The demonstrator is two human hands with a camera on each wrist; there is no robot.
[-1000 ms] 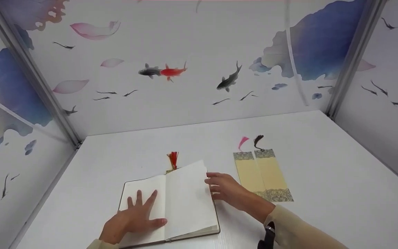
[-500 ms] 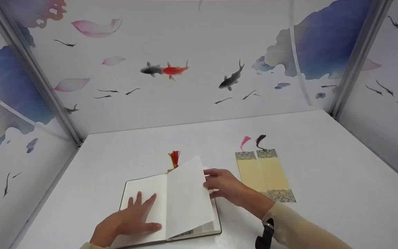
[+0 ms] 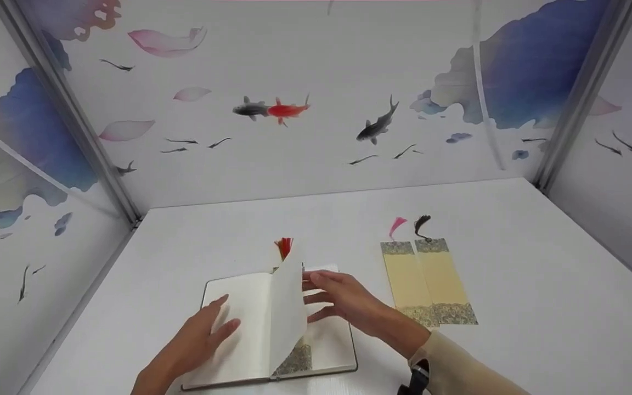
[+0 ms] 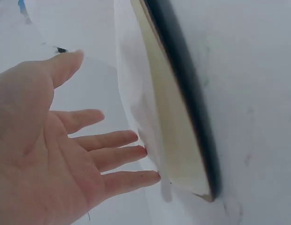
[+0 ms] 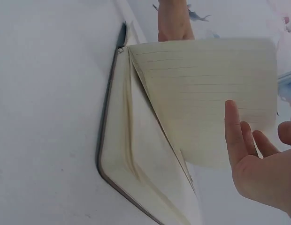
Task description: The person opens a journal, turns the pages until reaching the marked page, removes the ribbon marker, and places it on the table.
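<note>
A notebook (image 3: 250,343) lies spread on the white table, one page (image 3: 287,312) standing up near its middle. My right hand (image 3: 346,302) is behind that page, fingers extended against it; the right wrist view shows the lined side of the page (image 5: 202,79) facing those fingers. Over the left-hand page is my left hand (image 3: 187,345), fingers straight and thumb apart. In the left wrist view its fingertips are at the notebook's page edge (image 4: 178,136). Partly hidden by the raised page, a patterned bookmark (image 3: 298,359) lies in the notebook, its red tassel (image 3: 285,248) sticking out at the top.
Right of the notebook, two yellow bookmarks with patterned ends lie side by side: one (image 3: 406,280) with a pink tassel (image 3: 398,226), the other (image 3: 446,280) with a dark tassel (image 3: 422,224). Walls printed with fish and petals (image 3: 294,159) enclose the table (image 3: 513,247).
The page has risen and swung left with my right hand, uncovering the lower part of the bookmark. My left hand has shifted left, its thumb moving away from the notebook's middle.
</note>
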